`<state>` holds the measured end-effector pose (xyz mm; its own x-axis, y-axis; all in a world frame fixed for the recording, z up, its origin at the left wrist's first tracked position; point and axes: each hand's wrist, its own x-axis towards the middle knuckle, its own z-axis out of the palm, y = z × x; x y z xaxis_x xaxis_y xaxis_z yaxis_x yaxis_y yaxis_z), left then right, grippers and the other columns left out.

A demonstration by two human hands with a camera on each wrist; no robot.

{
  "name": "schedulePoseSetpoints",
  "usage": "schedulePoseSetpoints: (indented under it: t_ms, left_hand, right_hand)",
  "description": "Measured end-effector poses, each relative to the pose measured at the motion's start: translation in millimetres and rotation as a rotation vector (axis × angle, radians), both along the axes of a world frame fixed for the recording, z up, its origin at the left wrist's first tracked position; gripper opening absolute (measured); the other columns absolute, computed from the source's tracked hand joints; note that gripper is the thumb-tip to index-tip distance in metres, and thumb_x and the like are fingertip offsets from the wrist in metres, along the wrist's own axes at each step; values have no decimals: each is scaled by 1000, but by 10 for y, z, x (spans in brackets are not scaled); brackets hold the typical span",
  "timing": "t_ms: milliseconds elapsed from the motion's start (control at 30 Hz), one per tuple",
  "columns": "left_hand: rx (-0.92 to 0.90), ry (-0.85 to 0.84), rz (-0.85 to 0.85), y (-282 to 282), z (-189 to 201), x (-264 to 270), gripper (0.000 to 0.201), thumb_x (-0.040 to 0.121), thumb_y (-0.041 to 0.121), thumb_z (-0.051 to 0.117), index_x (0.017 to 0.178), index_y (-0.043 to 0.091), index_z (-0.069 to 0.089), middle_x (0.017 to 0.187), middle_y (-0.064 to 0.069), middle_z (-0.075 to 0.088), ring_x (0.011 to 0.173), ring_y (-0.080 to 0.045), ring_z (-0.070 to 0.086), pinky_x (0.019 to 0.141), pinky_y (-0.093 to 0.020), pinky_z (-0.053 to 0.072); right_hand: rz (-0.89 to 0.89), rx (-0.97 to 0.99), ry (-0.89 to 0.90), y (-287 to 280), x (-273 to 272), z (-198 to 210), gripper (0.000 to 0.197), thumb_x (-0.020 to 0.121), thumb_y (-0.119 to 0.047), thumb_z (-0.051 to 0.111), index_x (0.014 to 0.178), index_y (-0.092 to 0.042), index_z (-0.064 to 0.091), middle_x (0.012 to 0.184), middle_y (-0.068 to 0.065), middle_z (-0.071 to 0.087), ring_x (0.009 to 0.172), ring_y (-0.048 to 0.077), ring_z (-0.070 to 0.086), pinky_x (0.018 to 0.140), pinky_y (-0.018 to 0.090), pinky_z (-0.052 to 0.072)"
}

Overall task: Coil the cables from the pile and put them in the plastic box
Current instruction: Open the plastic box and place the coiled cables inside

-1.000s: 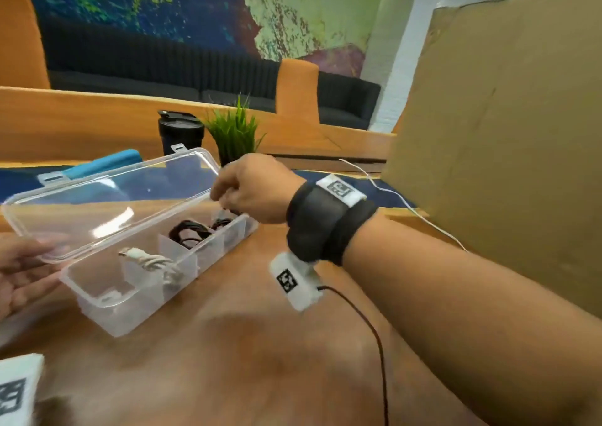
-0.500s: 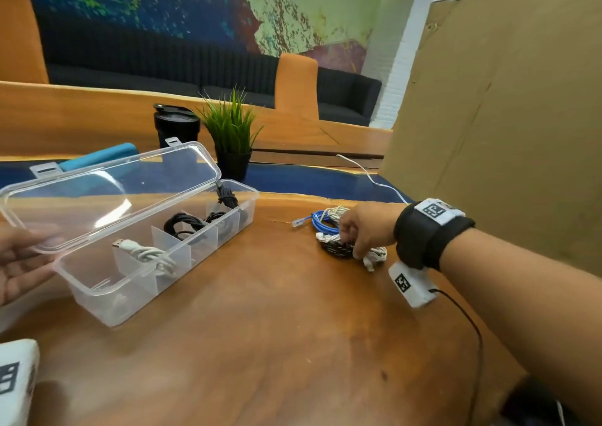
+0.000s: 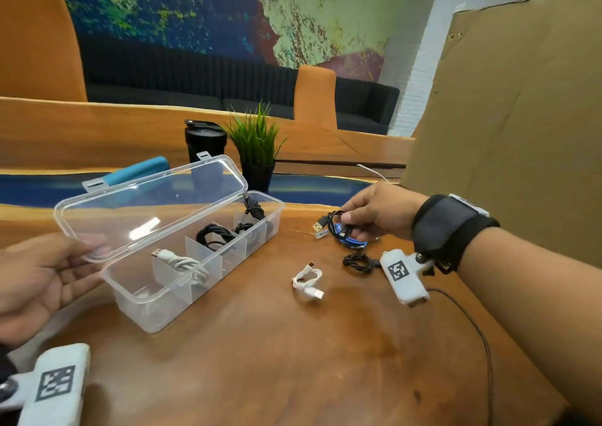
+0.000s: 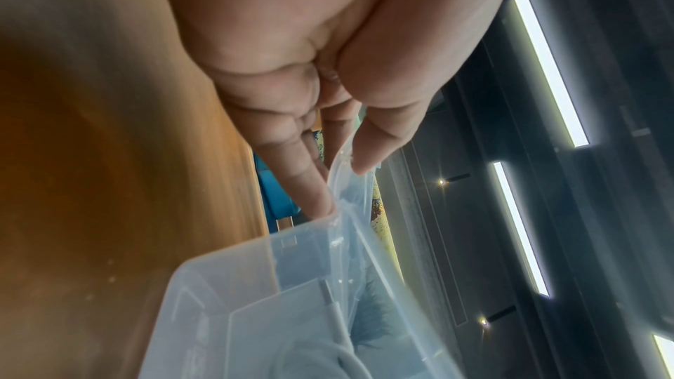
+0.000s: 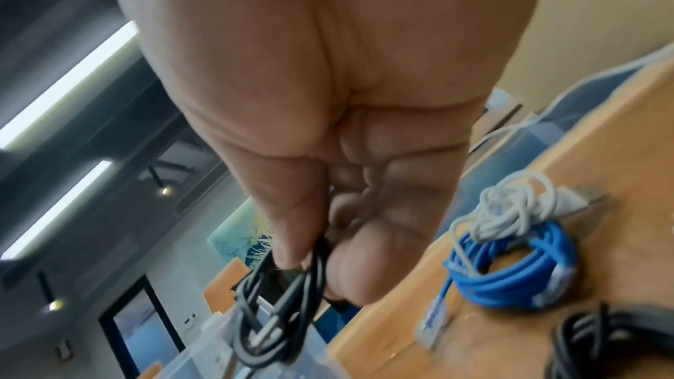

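Observation:
The clear plastic box [image 3: 163, 323] stands on the wooden table [image 3: 293, 360], left of centre, with dividers; white and black coiled cables lie in its compartments. My left hand [image 3: 93, 251] pinches the edge of the raised lid [image 3: 153, 204], thumb on top [image 4: 364, 154]. My right hand [image 3: 347, 225] pinches a coiled black cable [image 3: 332, 227] with a USB plug, lifted just above the table; in the right wrist view the black cable [image 5: 288, 324] hangs from thumb and fingers. Beneath lies a blue cable [image 3: 353, 244] [image 5: 510, 267] with a white cable [image 5: 510, 203] on it.
A small black coil [image 3: 357, 261] and a loose white cable [image 3: 308, 280] lie between box and right wrist. A potted plant [image 3: 257, 145], a black cup [image 3: 205, 139] and a teal object [image 3: 140, 171] stand behind the box. A cardboard sheet [image 3: 505, 132] rises at the right.
My right hand left the box, went right to the cable pile and lifted a black coiled cable from it. The white cable and the small black coil now lie apart from the pile. The left hand keeps the lid up.

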<state>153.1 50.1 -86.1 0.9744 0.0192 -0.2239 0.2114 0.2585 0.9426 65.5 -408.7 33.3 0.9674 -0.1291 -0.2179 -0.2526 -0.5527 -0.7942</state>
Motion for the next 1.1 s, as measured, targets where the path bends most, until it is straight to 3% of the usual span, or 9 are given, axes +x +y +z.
schedulePoseSetpoints:
  t_ms: [67, 133, 300, 367, 500, 600, 667, 1000, 1100]
  left_hand:
    - [4, -11, -25, -102, 145, -137, 12, 95, 11, 53, 93, 8, 65, 66, -1, 75, 55, -8, 71, 48, -23, 58]
    - [17, -64, -27, -187, 216, -252, 12, 95, 8, 53, 91, 8, 64, 63, -1, 73, 51, -7, 69, 47, -19, 56]
    - [-41, -67, -68, -180, 297, -354, 11, 91, 8, 59, 101, 6, 65, 77, -9, 71, 56, -10, 68, 50, -20, 57]
    - [-42, -80, -77, -192, 292, -352, 14, 92, 8, 58, 104, 6, 65, 85, -12, 68, 58, -10, 68, 53, -21, 59]
    - [-27, -109, -45, -221, 283, -377, 13, 95, 7, 55, 101, 5, 66, 78, -9, 69, 57, -10, 67, 57, -22, 58]
    - [-27, -103, -49, -207, 284, -378, 15, 94, 8, 56, 105, 4, 66, 81, -11, 70, 64, -15, 67, 58, -23, 59]
    - [-31, -104, -46, -211, 300, -393, 17, 94, 8, 57, 106, 3, 66, 83, -12, 70, 68, -17, 66, 59, -24, 59]
    - [-35, -126, -69, -225, 261, -368, 16, 94, 9, 57, 106, 5, 65, 81, -9, 72, 62, -12, 71, 54, -21, 59]
    - [-35, -127, -82, -209, 231, -327, 14, 94, 9, 56, 103, 6, 66, 76, -6, 74, 60, -9, 70, 53, -20, 58]
  right_hand:
    - [2, 94, 5, 61, 28, -29, 11, 92, -2, 61, 97, -1, 71, 76, 11, 70, 58, 13, 62, 54, 23, 56]
    - [9, 155, 9, 135, 59, -37, 14, 94, -1, 58, 100, 0, 71, 75, 11, 69, 59, 13, 63, 58, 24, 58]
    - [-11, 84, -115, 469, 176, 32, 17, 92, 1, 61, 107, -4, 69, 92, 20, 72, 64, 15, 63, 63, 26, 59]
    - [-26, 34, -239, 662, 294, 58, 14, 90, 0, 64, 104, -4, 66, 86, 19, 68, 62, 16, 62, 65, 31, 60]
    - [-58, -222, -406, 925, 719, 25, 12, 87, -5, 71, 83, -15, 65, 79, 10, 69, 57, 16, 66, 58, 33, 61]
    - [4, -628, -377, 1028, 974, -8, 4, 85, -18, 72, 86, -19, 69, 88, 4, 71, 83, 24, 70, 76, 38, 59]
    - [56, -809, -318, 1080, 1064, -68, 3, 86, -19, 69, 89, -18, 68, 90, 3, 68, 90, 26, 66, 74, 32, 54]
    - [326, -1181, -128, 1168, 1113, -112, 19, 91, -35, 64, 95, -18, 72, 94, 2, 67, 92, 24, 63, 70, 31, 50]
    - [357, -1091, -133, 1125, 1027, -4, 32, 95, -37, 57, 98, -11, 75, 99, 5, 69, 96, 25, 63, 75, 33, 51]
